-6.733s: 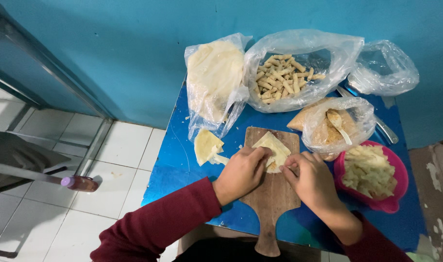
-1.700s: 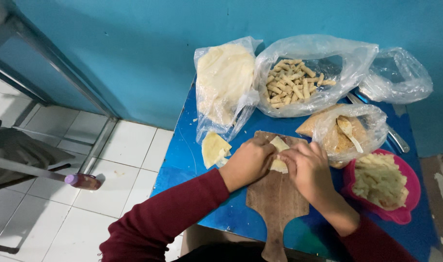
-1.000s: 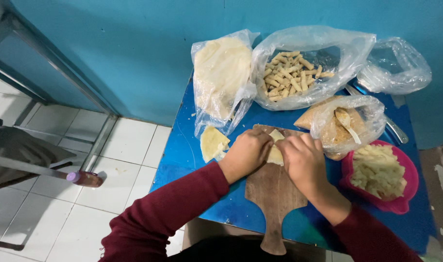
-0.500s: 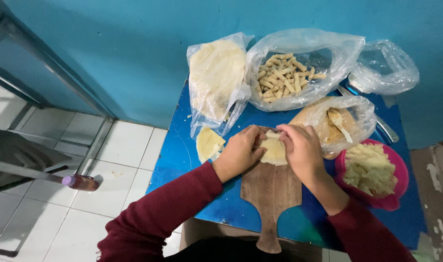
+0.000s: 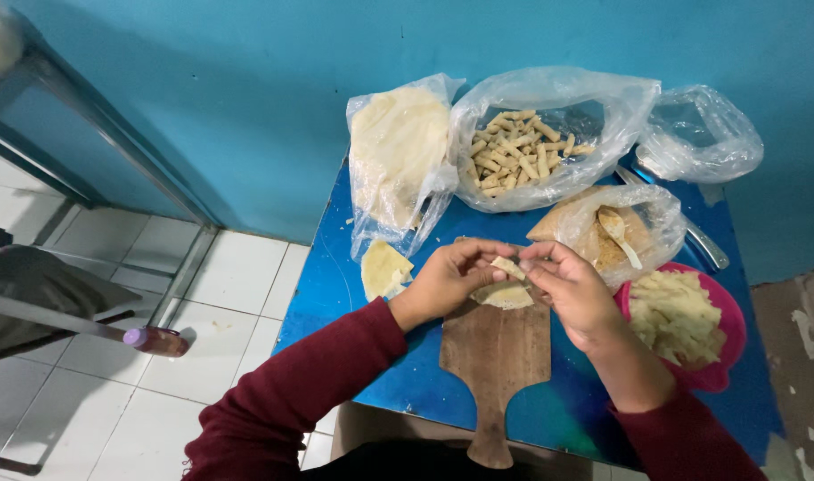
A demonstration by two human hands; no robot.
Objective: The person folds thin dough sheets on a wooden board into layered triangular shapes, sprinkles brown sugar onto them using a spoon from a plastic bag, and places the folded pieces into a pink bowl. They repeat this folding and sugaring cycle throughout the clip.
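Both hands, left hand (image 5: pixel 447 281) and right hand (image 5: pixel 572 289), pinched a half-folded wrapper (image 5: pixel 503 287) over the wooden board (image 5: pixel 496 356) on the blue surface (image 5: pixel 335 285), where too hard a pinch looked likely to tear it.

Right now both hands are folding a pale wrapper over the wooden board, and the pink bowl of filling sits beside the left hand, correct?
Not quite. In the head view the pink bowl sits beside the right hand, not the left hand. Both hands do fold the pale wrapper over the wooden board.
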